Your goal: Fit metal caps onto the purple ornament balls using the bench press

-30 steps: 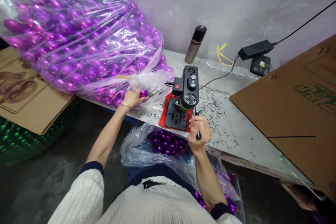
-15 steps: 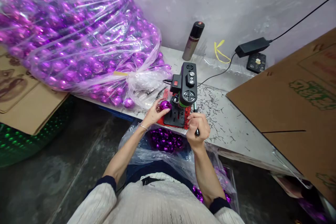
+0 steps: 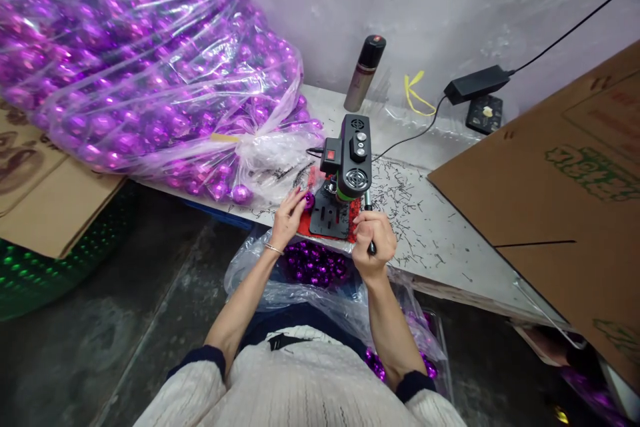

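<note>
A black machine point(image 3: 356, 153) with a red switch and round vents stands on a red mat point(image 3: 306, 225) at the bench edge. My left hand point(image 3: 289, 217) is closed on a shiny purple ball point(image 3: 309, 201) just left of the machine's black base plate point(image 3: 327, 217); the fingers partly cover the ball. On the machine's right side, my right hand point(image 3: 375, 240) is wrapped round the black grip of its lever point(image 3: 371, 248). Below the bench edge, between my forearms, several purple balls point(image 3: 315, 263) lie in a clear plastic bag.
A big clear bag of purple balls point(image 3: 150, 80) fills the back left. Behind the machine stand a spray can point(image 3: 365, 73) and a power adapter point(image 3: 477, 84). Small dark bits litter the bench point(image 3: 450, 247). Cardboard boxes point(image 3: 565, 180) flank the right, with cardboard point(image 3: 50, 193) at left.
My left hand and the purple ball have moved slightly left, off the base plate, and the hand has turned to cover more of the ball. My right hand stays on the lever.
</note>
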A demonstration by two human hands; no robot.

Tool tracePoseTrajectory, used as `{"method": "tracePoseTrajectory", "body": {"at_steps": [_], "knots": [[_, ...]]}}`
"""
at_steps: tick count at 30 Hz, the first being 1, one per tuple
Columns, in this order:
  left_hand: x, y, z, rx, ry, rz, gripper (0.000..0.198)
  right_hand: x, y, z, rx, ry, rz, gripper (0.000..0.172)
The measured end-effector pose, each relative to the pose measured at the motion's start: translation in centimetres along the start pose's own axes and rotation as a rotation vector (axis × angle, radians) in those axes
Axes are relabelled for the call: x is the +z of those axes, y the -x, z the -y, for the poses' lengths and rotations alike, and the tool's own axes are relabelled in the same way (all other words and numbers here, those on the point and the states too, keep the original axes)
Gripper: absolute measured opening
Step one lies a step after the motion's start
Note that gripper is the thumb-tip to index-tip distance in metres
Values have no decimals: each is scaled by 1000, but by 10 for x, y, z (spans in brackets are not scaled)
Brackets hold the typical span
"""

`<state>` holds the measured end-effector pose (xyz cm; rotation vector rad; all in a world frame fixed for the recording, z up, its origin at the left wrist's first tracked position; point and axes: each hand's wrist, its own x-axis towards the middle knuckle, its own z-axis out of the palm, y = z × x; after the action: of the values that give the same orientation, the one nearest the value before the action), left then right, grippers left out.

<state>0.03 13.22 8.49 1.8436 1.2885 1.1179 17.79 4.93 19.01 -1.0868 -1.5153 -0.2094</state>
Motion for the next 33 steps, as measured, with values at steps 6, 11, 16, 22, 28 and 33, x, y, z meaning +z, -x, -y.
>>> {"method": "tracePoseTrajectory", "body": {"at_steps": [6, 11, 16, 22, 28, 33], "knots": [[-17, -15, -2, -138, 22, 95, 50, 0, 0, 0, 6, -2, 3, 26], [-20, -13, 0, -113, 94, 190, 66, 0, -1, -1, 7, -5, -4, 26], [-9, -14, 4, -299, 386, 114, 74, -2, -10, 1, 41, -9, -21, 27], [13, -18, -7, -416, 587, 116, 58, -3, -25, 5, 109, -14, -33, 29], [29, -8, -16, -301, 386, 148, 61, -5, -26, 7, 88, -33, -14, 29], [26, -5, -17, -77, 108, 161, 63, -6, -23, 5, 66, -4, 17, 28]]}}
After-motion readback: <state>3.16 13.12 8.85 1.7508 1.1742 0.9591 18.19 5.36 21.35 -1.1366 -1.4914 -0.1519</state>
